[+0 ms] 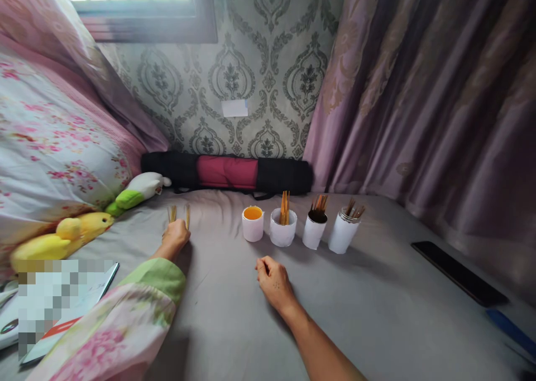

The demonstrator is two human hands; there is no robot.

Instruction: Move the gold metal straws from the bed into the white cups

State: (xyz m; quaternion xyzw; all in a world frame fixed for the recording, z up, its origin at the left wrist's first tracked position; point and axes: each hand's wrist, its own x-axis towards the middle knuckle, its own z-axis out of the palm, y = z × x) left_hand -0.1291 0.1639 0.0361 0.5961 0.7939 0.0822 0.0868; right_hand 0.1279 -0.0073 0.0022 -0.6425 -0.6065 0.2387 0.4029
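Note:
On the left, my left hand [176, 234] is closed low over the grey sheet, around thin brown sticks [173, 213]. Their tips rise above the knuckles in two small groups; the fingers hide the lower ends. My right hand [274, 283] rests on the sheet in a loose fist, with nothing visible in it. Beyond it stand several white-wrapped containers in a row. The leftmost cup [253, 230] is orange inside and shows no sticks. A wider cup [283, 236], a dark-mouthed can [314, 235] and a tilted-looking jar [343, 236] each hold upright sticks.
A black-and-red rolled bag [228, 172] lies along the wall. At left are a yellow plush toy [79, 233], a green-and-white plush toy [140, 191] and a tablet-like device [79, 303]. A black phone [458, 272] lies at right, near a blue object [513, 333].

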